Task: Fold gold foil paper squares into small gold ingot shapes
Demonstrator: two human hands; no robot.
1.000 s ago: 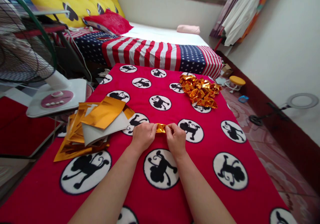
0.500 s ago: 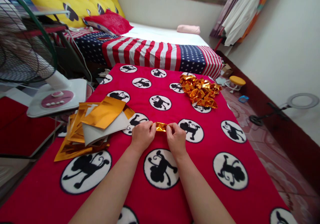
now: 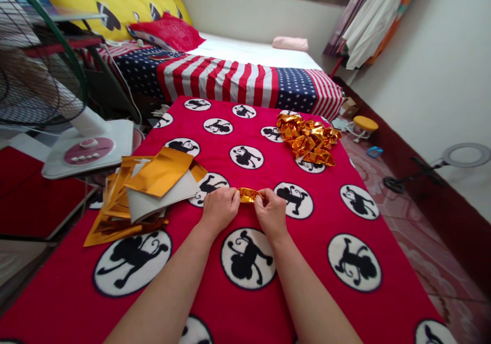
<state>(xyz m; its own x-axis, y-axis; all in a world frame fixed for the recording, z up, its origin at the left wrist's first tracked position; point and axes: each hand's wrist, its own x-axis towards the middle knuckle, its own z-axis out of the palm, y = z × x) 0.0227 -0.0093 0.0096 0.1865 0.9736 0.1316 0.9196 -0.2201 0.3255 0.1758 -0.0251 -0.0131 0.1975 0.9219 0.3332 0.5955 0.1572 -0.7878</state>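
Observation:
A small folded piece of shiny gold foil paper [image 3: 248,195] is stretched between my two hands over the middle of the red cloth. My left hand [image 3: 221,208] pinches its left end, and my right hand [image 3: 270,212] grips the right end; the fingers hide both ends. To the left lies a loose stack of flat gold foil sheets [image 3: 159,172], some with their pale grey side up. At the far right of the cloth, several folded gold foil pieces [image 3: 307,136] are heaped together.
The red cloth with monkey prints [image 3: 307,293] covers the table. An electric fan [image 3: 88,152] stands close on the left. Beyond is a bed with a striped, starred cover [image 3: 230,83]. On the floor to the right are a yellow stool [image 3: 365,123] and a ring light [image 3: 466,154].
Both hands keep hold of the folded foil paper in nearly the same place. The right fingers have shifted slightly at its end. The stack and the heap look unchanged.

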